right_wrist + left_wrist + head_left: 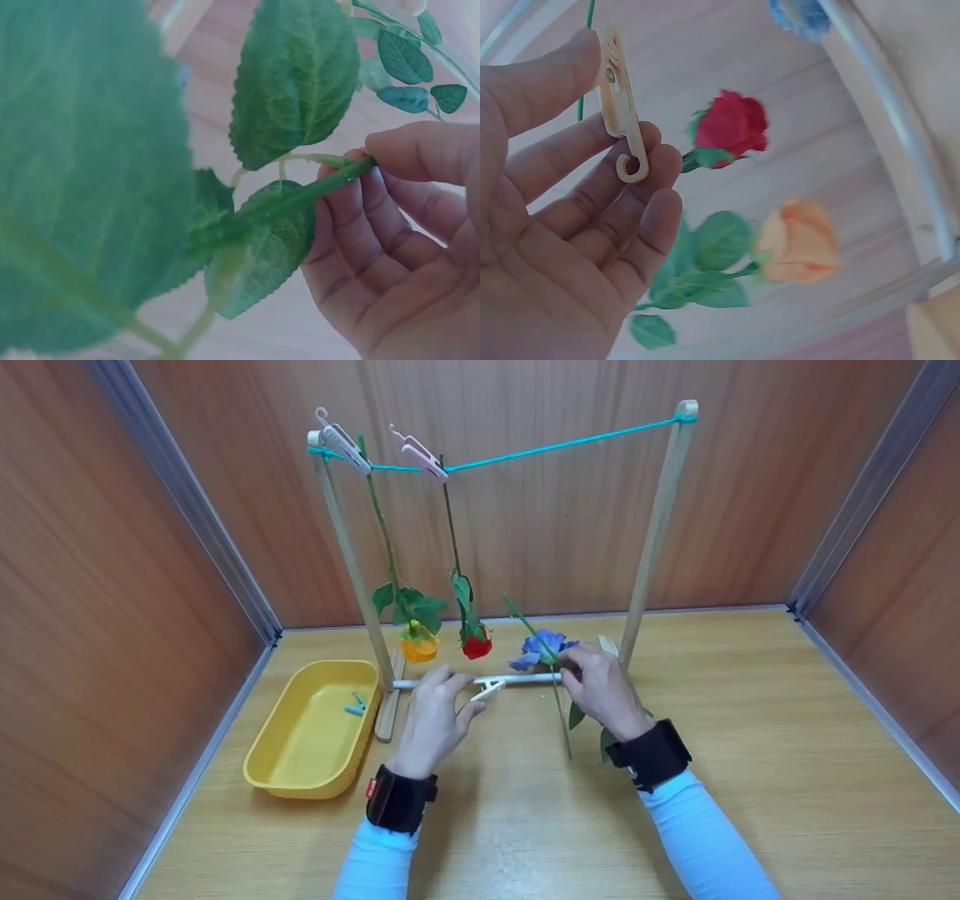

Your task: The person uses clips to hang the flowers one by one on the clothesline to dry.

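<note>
My left hand [433, 724] pinches a cream clothespin [617, 97] between thumb and fingertips, its hooked end lying by the other fingers. With my right hand [604, 690] I pinch a green flower stem [285, 202] with large serrated leaves [296, 82]. A blue flower [546, 648] is just beyond the right fingers; whether it belongs to the pinched stem, I cannot tell. Upside down from a turquoise string [555, 448] hang a yellow-orange rose [418, 643] and a red rose [477, 644]. A pale clothespin [345, 446] and a pinkish one [424, 457] hold their stems.
Two upright posts [660, 525] carry the string, with a pale crossbar [525, 679] low between them. At the left, a yellow tray [300, 780] contains a small blue clothespin [356, 706]. Wood-grain panels [540, 532] surround the table on the back and sides.
</note>
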Demonstrator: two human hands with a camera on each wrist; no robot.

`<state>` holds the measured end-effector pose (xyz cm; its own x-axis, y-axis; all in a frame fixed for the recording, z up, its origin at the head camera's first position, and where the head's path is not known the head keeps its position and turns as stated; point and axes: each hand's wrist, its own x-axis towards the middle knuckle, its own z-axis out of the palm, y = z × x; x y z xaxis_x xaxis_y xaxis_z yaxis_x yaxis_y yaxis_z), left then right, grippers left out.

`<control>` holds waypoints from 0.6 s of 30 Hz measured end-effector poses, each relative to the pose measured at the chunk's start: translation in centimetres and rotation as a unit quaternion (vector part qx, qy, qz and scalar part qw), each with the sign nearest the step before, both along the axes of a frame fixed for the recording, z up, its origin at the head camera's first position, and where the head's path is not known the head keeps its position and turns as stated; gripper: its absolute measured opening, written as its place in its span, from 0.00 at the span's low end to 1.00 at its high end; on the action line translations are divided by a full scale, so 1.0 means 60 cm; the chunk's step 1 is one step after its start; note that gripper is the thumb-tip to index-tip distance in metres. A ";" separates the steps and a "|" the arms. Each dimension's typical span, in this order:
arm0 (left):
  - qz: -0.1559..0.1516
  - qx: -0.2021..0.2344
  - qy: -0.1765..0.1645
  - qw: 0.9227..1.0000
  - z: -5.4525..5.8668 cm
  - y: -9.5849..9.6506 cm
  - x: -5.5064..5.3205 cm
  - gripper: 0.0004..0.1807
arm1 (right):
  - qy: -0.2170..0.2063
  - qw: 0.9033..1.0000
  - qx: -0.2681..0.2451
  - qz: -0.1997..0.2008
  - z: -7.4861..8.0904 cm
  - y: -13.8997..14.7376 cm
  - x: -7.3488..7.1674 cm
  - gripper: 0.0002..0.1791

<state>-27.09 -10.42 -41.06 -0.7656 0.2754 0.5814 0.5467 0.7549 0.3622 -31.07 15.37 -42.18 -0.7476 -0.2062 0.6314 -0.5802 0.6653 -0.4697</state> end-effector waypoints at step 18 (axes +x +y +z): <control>-0.014 -0.163 0.093 0.982 0.166 0.022 -0.002 0.15 | -0.019 0.999 -0.044 0.015 0.063 0.002 -0.031 0.03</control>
